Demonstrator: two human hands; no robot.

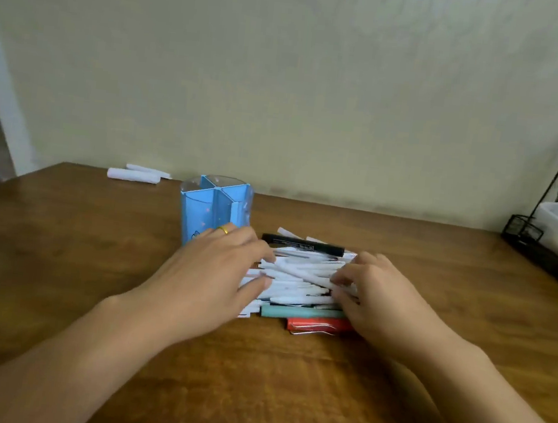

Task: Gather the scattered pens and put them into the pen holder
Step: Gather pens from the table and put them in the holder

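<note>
A heap of pens (298, 278) lies mid-table, mostly white ones, with a black marker (303, 245) at its far side and a teal pen (301, 313) and a red pen (319, 325) at its near side. My left hand (216, 270), a gold ring on one finger, presses against the heap's left end with fingers spread. On the heap's right end my right hand (372, 290) has its fingers curled over the pens. A blue pen holder (214, 209) with clear dividers stands upright just behind my left hand; its compartments look empty.
The wooden table (253, 381) meets a pale wall at the back. Two white rolled objects (135, 175) lie at the back left edge. A black wire rack (550, 240) holding a white tray stands at the far right.
</note>
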